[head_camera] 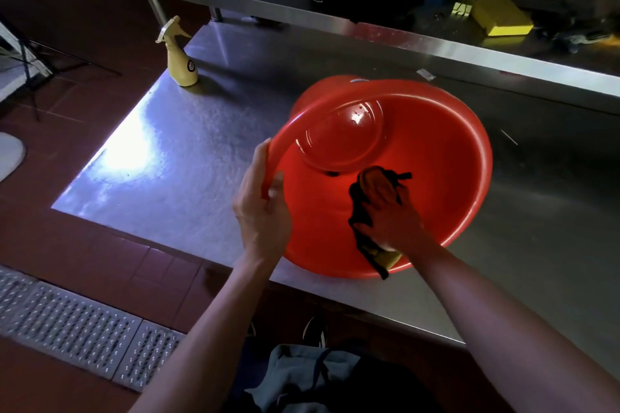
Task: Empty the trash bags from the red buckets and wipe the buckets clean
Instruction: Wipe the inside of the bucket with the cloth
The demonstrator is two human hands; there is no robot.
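Observation:
A red bucket [443, 157] sits tilted toward me on the steel table [188, 161], its inside bare and glossy. My left hand [261, 208] grips its near-left rim, thumb inside and fingers outside. Inside the bucket, my right hand [389, 214] presses a dark cloth [360, 218] with a yellow patch against the near wall; the cloth's end hangs over the front rim. No trash bag shows in the bucket.
A yellow spray bottle [179, 59] stands at the table's far left corner. A raised steel shelf [369, 23] behind holds a yellow box [486, 8], a blue item and dark clutter. Red floor tiles and a metal drain grate [73, 322] lie to the left.

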